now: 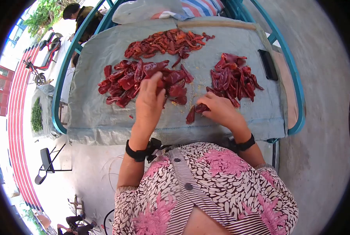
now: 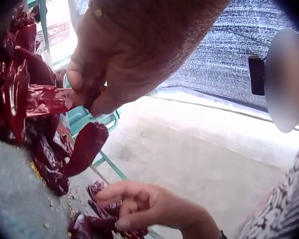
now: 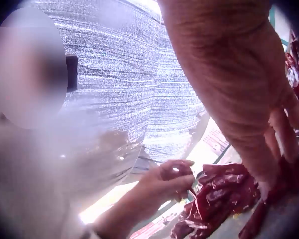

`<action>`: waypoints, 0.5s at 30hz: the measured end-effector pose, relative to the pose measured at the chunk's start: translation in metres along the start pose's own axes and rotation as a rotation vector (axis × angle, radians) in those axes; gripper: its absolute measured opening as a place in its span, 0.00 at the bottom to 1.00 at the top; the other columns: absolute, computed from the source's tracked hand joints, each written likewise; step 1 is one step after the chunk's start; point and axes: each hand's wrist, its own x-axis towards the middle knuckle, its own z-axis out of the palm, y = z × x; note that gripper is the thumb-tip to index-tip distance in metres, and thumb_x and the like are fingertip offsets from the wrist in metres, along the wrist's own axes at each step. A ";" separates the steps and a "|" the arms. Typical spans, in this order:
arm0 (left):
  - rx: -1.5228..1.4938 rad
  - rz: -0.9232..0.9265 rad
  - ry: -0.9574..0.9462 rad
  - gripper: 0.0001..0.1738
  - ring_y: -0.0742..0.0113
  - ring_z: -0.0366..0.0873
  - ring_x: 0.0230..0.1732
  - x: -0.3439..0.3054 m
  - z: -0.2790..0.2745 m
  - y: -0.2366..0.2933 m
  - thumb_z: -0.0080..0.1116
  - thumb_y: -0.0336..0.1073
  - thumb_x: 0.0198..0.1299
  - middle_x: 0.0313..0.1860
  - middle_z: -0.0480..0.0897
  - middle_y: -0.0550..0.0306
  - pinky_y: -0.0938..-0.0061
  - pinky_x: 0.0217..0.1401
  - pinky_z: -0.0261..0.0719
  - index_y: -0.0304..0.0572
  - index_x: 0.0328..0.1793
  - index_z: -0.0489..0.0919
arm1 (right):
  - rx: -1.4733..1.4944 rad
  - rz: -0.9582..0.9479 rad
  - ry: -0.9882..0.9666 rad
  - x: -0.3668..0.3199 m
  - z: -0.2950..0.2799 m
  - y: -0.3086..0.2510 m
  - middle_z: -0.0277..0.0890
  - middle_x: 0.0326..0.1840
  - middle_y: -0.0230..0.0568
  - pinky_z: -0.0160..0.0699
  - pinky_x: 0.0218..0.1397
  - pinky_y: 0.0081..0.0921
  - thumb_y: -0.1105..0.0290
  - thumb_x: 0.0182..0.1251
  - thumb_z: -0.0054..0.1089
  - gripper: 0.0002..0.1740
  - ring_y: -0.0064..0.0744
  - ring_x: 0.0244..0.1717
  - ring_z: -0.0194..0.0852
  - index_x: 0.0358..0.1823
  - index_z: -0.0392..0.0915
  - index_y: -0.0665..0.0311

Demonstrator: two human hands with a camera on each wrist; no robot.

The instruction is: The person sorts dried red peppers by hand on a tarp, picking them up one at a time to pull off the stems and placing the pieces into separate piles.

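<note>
My left hand (image 1: pixel 149 100) is over the near-left heap of dried red peppers (image 1: pixel 122 80), and in the left wrist view its thumb and fingers pinch a dried red pepper (image 2: pixel 50 99). My right hand (image 1: pixel 222 111) is low over the cloth, in front of the right-hand heap of peppers (image 1: pixel 235 78). Its fingertips grip a dark red pepper (image 1: pixel 201 108), partly hidden under them. Beside it a single pepper (image 1: pixel 190 115) lies on the cloth. Farther back spreads a third heap of thinner, brighter red peppers (image 1: pixel 165 44).
Grey-green woven cloth (image 1: pixel 104 131) covers a cart bed framed by teal metal rails (image 1: pixel 299 92). A dark phone (image 1: pixel 267 64) lies at the right edge. Yellow seeds (image 1: pixel 194 84) are scattered between the heaps. Bags (image 1: pixel 147 11) rest at the back; another person (image 1: pixel 87 21) is at the far left.
</note>
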 end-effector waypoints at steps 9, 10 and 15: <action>-0.371 0.001 -0.373 0.38 0.66 0.82 0.39 -0.008 0.012 0.019 0.73 0.23 0.57 0.57 0.78 0.51 0.72 0.44 0.83 0.46 0.76 0.75 | 0.504 -0.008 0.281 0.011 0.007 0.001 0.81 0.52 0.38 0.81 0.47 0.27 0.75 0.71 0.67 0.11 0.29 0.45 0.83 0.53 0.83 0.64; -0.451 -0.016 -0.406 0.36 0.65 0.82 0.40 -0.009 0.016 0.023 0.73 0.23 0.57 0.57 0.79 0.52 0.71 0.45 0.83 0.45 0.74 0.76 | 0.600 -0.012 0.261 0.013 0.005 -0.003 0.81 0.52 0.38 0.81 0.47 0.25 0.76 0.72 0.66 0.11 0.26 0.45 0.82 0.54 0.82 0.65; -0.450 0.004 -0.420 0.21 0.52 0.87 0.46 -0.005 0.026 0.007 0.71 0.25 0.60 0.47 0.83 0.48 0.61 0.46 0.84 0.40 0.60 0.80 | 0.612 0.013 0.290 0.007 0.003 -0.019 0.78 0.58 0.38 0.82 0.49 0.24 0.76 0.72 0.66 0.16 0.22 0.44 0.81 0.59 0.81 0.64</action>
